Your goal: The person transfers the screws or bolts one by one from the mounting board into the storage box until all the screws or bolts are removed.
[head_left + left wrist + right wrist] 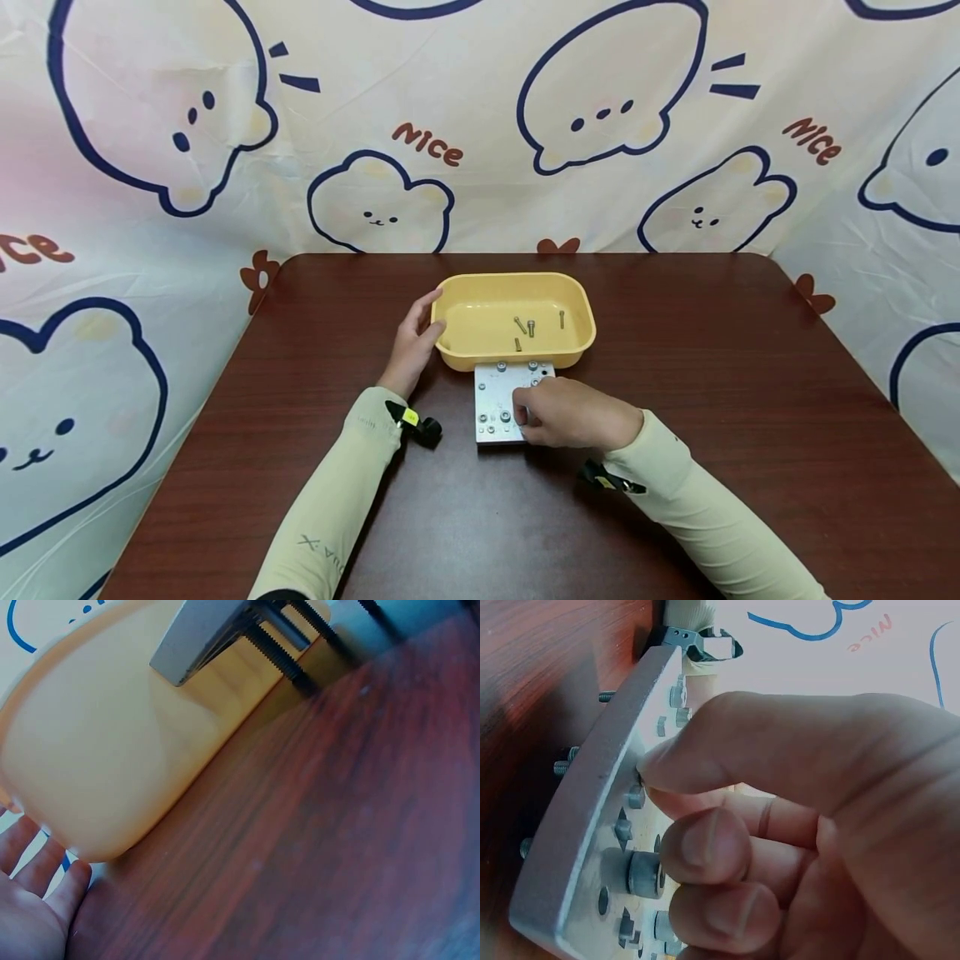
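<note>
My left hand [411,346] holds the left end of a yellow plastic bin [465,362], its thumb at the rim and its other fingers against the outer wall. Inside the bin lie several loose screws [531,328]. Right in front stands a silver metal plate [491,404], with several socket head screws [645,874] of different sizes set in it. Over the plate's right side, my right hand [573,412] has its thumb and forefinger pinched together at the surface, seemingly on a small screw that the fingertips mostly hide. Its other fingers curl beside a larger screw head.
Threaded screw ends [277,656] stick out below the plate, which sits raised above the brown wooden table [712,375]. A patterned cloth [480,83] hangs behind and beside the table. Each wrist wears a strapped camera [427,432].
</note>
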Demonstrator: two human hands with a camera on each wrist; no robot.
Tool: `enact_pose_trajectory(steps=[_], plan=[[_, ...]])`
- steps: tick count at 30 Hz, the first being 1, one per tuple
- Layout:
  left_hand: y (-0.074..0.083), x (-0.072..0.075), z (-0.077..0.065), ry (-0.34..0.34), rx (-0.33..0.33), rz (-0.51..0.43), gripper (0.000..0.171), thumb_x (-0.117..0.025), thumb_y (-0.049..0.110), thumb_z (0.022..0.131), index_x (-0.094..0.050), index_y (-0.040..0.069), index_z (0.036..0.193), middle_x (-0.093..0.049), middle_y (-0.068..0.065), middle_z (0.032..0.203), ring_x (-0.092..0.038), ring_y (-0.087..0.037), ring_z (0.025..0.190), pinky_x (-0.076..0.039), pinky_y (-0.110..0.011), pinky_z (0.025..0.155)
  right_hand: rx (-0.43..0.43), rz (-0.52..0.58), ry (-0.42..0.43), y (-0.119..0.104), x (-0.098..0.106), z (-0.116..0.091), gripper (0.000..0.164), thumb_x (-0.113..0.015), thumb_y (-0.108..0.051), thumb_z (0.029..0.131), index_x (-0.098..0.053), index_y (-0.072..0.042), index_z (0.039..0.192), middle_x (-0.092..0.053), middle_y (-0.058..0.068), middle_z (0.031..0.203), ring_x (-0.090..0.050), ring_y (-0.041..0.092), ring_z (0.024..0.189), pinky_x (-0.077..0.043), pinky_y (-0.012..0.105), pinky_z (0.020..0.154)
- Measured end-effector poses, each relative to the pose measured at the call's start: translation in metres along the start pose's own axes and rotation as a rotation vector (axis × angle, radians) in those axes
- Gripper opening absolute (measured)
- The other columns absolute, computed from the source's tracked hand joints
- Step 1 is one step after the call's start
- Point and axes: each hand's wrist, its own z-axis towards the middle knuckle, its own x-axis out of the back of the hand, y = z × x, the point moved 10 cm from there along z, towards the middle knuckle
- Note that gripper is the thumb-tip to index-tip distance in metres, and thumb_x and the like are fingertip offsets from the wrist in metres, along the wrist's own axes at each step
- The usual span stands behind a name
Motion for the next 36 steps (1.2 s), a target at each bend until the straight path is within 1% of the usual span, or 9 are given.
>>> enact_pose_trajectory(steps=[5, 8, 12, 18, 26, 32, 36], plan=[[-0.013, 0.003, 0.005, 0.017, 0.01, 0.033, 0.046, -0.05, 0.012, 0.09, -0.042, 0.03, 0.132, -0.035, 0.018, 0.137, -0.028, -0.003, 0.127, -0.027, -0.034, 0.104, 0.002, -0.019, 0.018, -0.001, 0.001, 0.0, 0.006, -0.06, -0.018, 0.076, -0.055, -0.02, 0.077, -0.047, -0.012, 0.059, -0.045, 0.004, 0.053, -0.039, 0.021, 0.052], [-0.015, 0.004, 0.006, 0.022, 0.001, 0.036, 0.046, -0.05, 0.013, 0.09, -0.042, 0.03, 0.132, -0.035, 0.018, 0.137, -0.029, -0.003, 0.127, -0.028, -0.034, 0.103, 0.012, -0.023, 0.028, -0.002, 0.001, 0.001, 0.006, -0.061, -0.018, 0.076, -0.055, -0.02, 0.076, -0.047, -0.012, 0.059, -0.045, 0.004, 0.053, -0.038, 0.021, 0.051], [-0.014, 0.004, 0.006, 0.025, -0.003, 0.031, 0.046, -0.05, 0.012, 0.09, -0.042, 0.03, 0.132, -0.035, 0.017, 0.137, -0.029, -0.003, 0.127, -0.028, -0.034, 0.103, 0.024, -0.03, 0.036, -0.003, 0.002, 0.001, 0.007, -0.061, -0.018, 0.076, -0.055, -0.02, 0.076, -0.047, -0.012, 0.058, -0.044, 0.004, 0.053, -0.038, 0.021, 0.051], [-0.015, 0.004, 0.005, 0.02, 0.01, 0.037, 0.046, -0.05, 0.014, 0.091, -0.042, 0.03, 0.133, -0.034, 0.018, 0.137, -0.029, -0.003, 0.127, -0.03, -0.033, 0.102, 0.027, -0.038, 0.045, -0.004, 0.002, 0.001, 0.007, -0.061, -0.018, 0.075, -0.055, -0.02, 0.075, -0.046, -0.012, 0.057, -0.044, 0.005, 0.052, -0.038, 0.021, 0.05], [-0.015, 0.003, 0.006, 0.02, -0.001, 0.017, 0.046, -0.05, 0.012, 0.09, -0.042, 0.029, 0.133, -0.035, 0.015, 0.138, -0.031, -0.005, 0.127, -0.031, -0.035, 0.101, 0.039, -0.039, 0.05, -0.005, 0.003, 0.001, 0.007, -0.061, -0.017, 0.074, -0.055, -0.02, 0.075, -0.046, -0.013, 0.057, -0.044, 0.004, 0.052, -0.038, 0.02, 0.05], [-0.015, 0.003, 0.006, 0.019, 0.012, 0.023, 0.046, -0.05, 0.013, 0.09, -0.042, 0.03, 0.132, -0.034, 0.016, 0.138, -0.03, -0.004, 0.127, -0.03, -0.034, 0.102, 0.038, -0.041, 0.05, -0.004, 0.004, 0.0, 0.005, -0.06, -0.018, 0.075, -0.055, -0.019, 0.075, -0.047, -0.014, 0.056, -0.045, 0.003, 0.052, -0.038, 0.02, 0.05], [-0.011, 0.002, 0.004, 0.012, 0.024, 0.018, 0.046, -0.05, 0.012, 0.091, -0.042, 0.029, 0.133, -0.034, 0.016, 0.138, -0.029, -0.004, 0.128, -0.029, -0.034, 0.103, 0.046, -0.052, 0.059, -0.005, 0.006, 0.0, 0.005, -0.06, -0.019, 0.075, -0.055, -0.019, 0.074, -0.046, -0.014, 0.055, -0.045, 0.003, 0.051, -0.038, 0.02, 0.049]])
